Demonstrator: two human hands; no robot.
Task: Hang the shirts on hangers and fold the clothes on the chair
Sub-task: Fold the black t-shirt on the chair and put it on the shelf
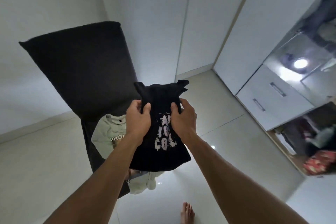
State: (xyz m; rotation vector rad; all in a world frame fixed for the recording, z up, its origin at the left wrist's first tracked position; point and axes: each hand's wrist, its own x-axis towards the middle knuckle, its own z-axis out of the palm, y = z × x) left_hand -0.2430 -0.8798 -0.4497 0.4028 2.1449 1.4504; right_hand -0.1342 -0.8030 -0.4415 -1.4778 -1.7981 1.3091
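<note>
Black shirt held up in both hands, centre of frame

The left hand and right hand pinch the black shirt side by side, its long axis running top to bottom, above the chair holding a pale shirt at lower left.

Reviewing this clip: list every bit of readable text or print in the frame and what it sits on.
"VAD", cut off by the left forearm: on the pale shirt lying on the chair.
White distressed print on the black shirt held up by both hands: partly hidden by the right hand; bottom row seems to read "CO", the rest unreadable.
</note>
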